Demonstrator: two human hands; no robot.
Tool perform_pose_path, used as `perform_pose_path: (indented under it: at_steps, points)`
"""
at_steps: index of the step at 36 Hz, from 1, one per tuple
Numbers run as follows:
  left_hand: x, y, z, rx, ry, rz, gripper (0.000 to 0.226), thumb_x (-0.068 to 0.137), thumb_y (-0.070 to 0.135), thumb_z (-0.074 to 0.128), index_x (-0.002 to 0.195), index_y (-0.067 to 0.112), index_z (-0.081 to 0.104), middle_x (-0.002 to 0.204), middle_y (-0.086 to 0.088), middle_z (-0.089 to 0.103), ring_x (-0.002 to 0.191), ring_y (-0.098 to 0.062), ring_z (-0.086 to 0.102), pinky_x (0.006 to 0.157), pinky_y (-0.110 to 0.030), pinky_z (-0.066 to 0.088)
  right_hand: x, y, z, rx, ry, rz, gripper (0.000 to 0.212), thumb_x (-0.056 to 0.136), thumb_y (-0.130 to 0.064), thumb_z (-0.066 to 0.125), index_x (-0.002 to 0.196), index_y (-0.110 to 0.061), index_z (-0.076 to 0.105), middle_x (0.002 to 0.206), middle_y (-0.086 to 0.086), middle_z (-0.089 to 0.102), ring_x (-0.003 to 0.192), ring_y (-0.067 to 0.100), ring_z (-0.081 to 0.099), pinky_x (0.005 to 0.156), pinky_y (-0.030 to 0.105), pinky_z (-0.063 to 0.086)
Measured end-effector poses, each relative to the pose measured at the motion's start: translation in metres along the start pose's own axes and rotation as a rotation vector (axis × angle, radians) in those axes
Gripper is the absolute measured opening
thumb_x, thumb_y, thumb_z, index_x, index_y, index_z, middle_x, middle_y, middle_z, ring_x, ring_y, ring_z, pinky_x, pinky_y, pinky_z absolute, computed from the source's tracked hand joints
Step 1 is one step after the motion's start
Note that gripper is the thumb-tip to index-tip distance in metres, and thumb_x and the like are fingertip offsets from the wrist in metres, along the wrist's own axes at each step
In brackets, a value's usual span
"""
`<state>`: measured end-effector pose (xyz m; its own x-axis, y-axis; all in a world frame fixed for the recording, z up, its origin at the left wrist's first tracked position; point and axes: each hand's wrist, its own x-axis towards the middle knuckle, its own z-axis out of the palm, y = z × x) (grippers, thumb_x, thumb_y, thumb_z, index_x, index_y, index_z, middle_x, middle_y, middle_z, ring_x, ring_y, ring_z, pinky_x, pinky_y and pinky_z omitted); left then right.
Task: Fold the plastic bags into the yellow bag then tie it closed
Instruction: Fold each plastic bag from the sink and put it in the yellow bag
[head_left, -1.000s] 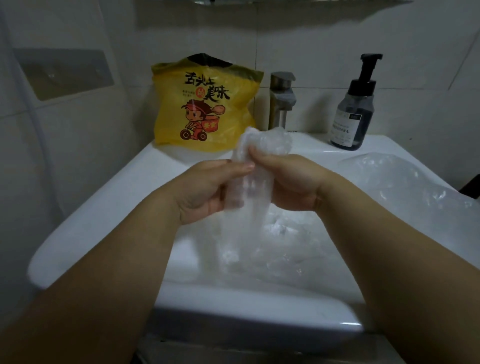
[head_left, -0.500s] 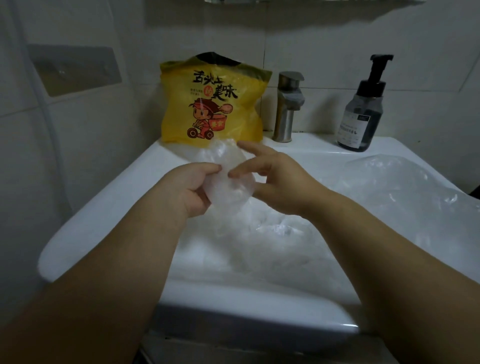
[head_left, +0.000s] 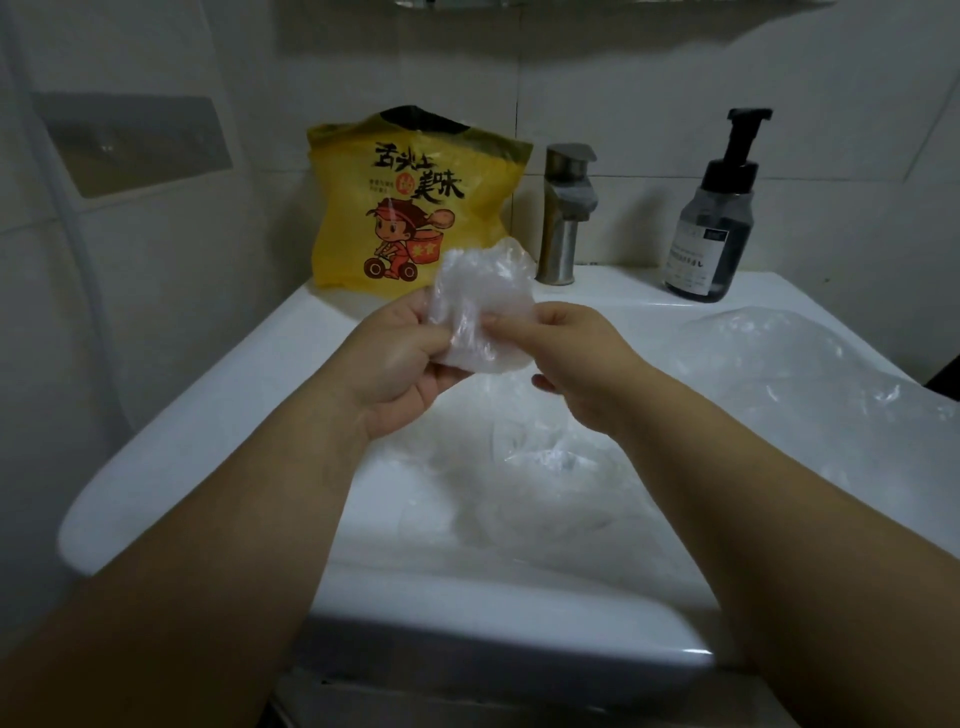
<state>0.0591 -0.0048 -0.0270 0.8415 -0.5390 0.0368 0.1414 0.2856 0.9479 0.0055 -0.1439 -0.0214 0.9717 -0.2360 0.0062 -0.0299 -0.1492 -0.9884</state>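
Both your left hand (head_left: 400, 364) and right hand (head_left: 576, 353) had fingers (head_left: 511, 326) clamped on the folded plastic bag (head_left: 483, 306), held just in front of the yellow bag (head_left: 415, 208), below its mouth; your left hand looked nearer that mouth, which faced upward.

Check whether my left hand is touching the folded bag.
Touching. Head view shows the left hand pinching the folded bag at its left edge.
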Motion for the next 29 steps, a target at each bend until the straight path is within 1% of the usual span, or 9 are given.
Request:
perform_pose_path:
  at_steps: [3,7,12,14,16,18,21,25,29]
  points:
    - [-0.002,0.0,0.001,-0.066,-0.069,-0.024,0.053,0.09,-0.019,0.032,0.135,0.003,0.05,0.129,-0.02,0.06,0.115,-0.027,0.062,0.085,-0.031,0.057,0.0,-0.002,-0.003,0.235,-0.07,0.153,0.027,0.082,-0.029,0.072,0.1,-0.013,0.059,0.113,0.009,0.064,0.106,0.026,0.06,0.085,0.038,0.054]
    - [-0.004,0.0,-0.001,0.006,-0.081,-0.057,0.057,0.069,0.001,0.053,0.125,0.004,0.056,0.121,-0.017,0.061,0.107,-0.025,0.06,0.08,-0.03,0.056,0.0,-0.006,-0.007,0.436,-0.062,0.186,0.022,0.083,-0.013,0.069,0.1,-0.006,0.057,0.1,0.014,0.067,0.084,0.025,0.068,0.067,0.029,0.06]
    - [-0.002,0.001,-0.003,0.033,-0.078,-0.055,0.067,0.068,0.035,0.074,0.127,0.007,0.058,0.125,-0.011,0.065,0.117,-0.027,0.061,0.097,-0.041,0.049,0.002,-0.006,-0.011,0.333,-0.099,0.091,0.037,0.081,0.003,0.066,0.116,0.001,0.053,0.105,0.016,0.065,0.089,0.028,0.068,0.074,0.031,0.06]
    - [-0.003,-0.003,0.0,0.115,-0.098,-0.066,0.061,0.077,0.032,0.075,0.129,0.008,0.057,0.125,-0.011,0.065,0.117,-0.025,0.062,0.097,-0.039,0.051,0.004,-0.004,-0.011,0.276,-0.167,0.11,0.053,0.078,0.004,0.07,0.127,0.003,0.048,0.111,0.019,0.064,0.091,0.03,0.069,0.076,0.034,0.059]
    - [-0.001,-0.006,0.001,0.211,0.013,-0.039,0.05,0.082,0.025,0.074,0.126,0.007,0.06,0.119,-0.01,0.069,0.111,-0.024,0.065,0.089,-0.034,0.055,0.004,-0.002,-0.009,0.228,-0.185,0.145,0.075,0.073,0.002,0.075,0.139,-0.002,0.039,0.12,0.02,0.061,0.099,0.033,0.068,0.084,0.041,0.057]
    - [0.002,-0.007,-0.003,0.173,0.12,0.001,0.039,0.087,0.016,0.066,0.124,0.005,0.06,0.117,-0.011,0.069,0.107,-0.022,0.067,0.084,-0.031,0.056,0.006,-0.002,-0.008,0.251,-0.171,0.159,0.081,0.073,0.0,0.076,0.142,-0.005,0.036,0.119,0.019,0.061,0.107,0.036,0.064,0.09,0.043,0.055]
    - [0.004,-0.003,-0.005,0.029,0.174,0.055,0.033,0.091,0.007,0.06,0.124,0.002,0.059,0.117,-0.013,0.069,0.106,-0.022,0.068,0.085,-0.03,0.057,0.005,-0.002,-0.008,0.381,-0.19,0.166,0.058,0.08,-0.008,0.072,0.132,-0.003,0.048,0.118,0.018,0.064,0.097,0.028,0.065,0.074,0.031,0.057]
    - [0.002,-0.001,-0.002,-0.016,0.204,0.082,0.028,0.091,0.002,0.059,0.119,0.001,0.061,0.112,-0.014,0.07,0.1,-0.023,0.069,0.076,-0.028,0.059,0.001,-0.001,-0.002,0.368,-0.249,0.195,0.017,0.088,-0.006,0.063,0.105,-0.004,0.06,0.109,0.019,0.067,0.094,0.028,0.065,0.076,0.035,0.058]
    - [0.001,0.002,-0.003,-0.063,0.187,0.032,0.011,0.09,0.002,0.058,0.098,0.005,0.065,0.094,-0.01,0.069,0.08,-0.016,0.068,0.067,-0.027,0.059,0.003,-0.004,-0.006,0.449,-0.178,0.142,0.016,0.092,-0.003,0.054,0.108,-0.002,0.059,0.108,0.021,0.068,0.089,0.027,0.065,0.072,0.029,0.058]
